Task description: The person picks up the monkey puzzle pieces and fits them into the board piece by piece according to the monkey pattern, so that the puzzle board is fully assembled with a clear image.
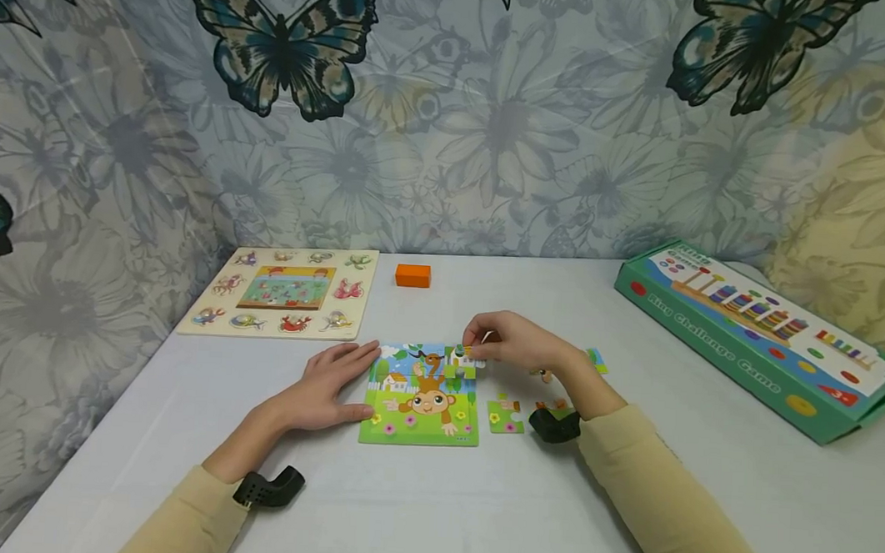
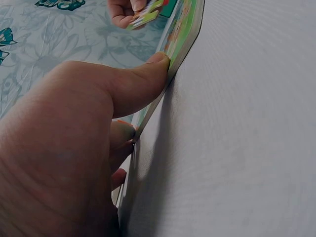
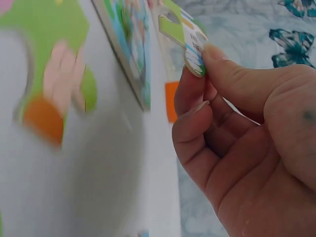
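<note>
A square puzzle board (image 1: 419, 436) with a cartoon monkey picture lies flat on the table between the two hands. Along its left side rests my left hand (image 1: 330, 387), fingers extended and thumb at the edge; the left wrist view shows the thumb (image 2: 143, 81) touching the rim. My right hand (image 1: 517, 343) pinches a jigsaw piece (image 3: 185, 37) between thumb and fingers, over the board's upper right corner. This piece is green and white with a knob and a notch. Loose jigsaw pieces (image 1: 506, 417) lie right of the board, some partly hidden by the right wrist.
At the back left lies a wooden board (image 1: 219, 298) with sea animal pictures. An orange block (image 1: 413, 276) stands behind the puzzle. The green game box (image 1: 709, 341) sits at the right rear. A patterned cloth (image 1: 494, 146) hangs behind the table.
</note>
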Tool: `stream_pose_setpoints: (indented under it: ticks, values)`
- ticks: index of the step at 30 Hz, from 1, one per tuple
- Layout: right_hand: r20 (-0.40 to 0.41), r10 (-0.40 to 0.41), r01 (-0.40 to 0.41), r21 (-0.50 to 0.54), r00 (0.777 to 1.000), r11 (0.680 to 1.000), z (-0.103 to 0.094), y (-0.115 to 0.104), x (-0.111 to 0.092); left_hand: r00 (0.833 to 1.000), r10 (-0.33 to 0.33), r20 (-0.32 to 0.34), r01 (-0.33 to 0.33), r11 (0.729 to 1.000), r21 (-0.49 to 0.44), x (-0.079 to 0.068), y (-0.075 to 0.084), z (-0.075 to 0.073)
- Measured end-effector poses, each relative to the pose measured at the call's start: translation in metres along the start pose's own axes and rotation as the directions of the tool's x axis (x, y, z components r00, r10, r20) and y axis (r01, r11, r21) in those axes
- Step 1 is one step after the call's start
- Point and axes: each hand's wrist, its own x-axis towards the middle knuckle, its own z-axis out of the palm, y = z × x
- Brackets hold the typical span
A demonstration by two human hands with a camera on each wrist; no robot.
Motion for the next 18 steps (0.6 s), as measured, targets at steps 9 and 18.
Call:
stream_pose_setpoints:
  ticks: [9, 18]
  values:
    - [0.048, -0.045, 0.046, -0.02, 0.998, 0.999, 0.017, -0.017, 0.022, 1.0, 0.0, -0.002, 0.0, 1.0, -0.006, 0.001, 0.0, 0.0]
    - [0.036, -0.045, 0.043, 0.043, 0.998, 0.998, 0.037, -0.032, 0.042, 1.0, 0.0, -0.002, 0.0, 1.0, -0.006, 0.001, 0.0, 0.001]
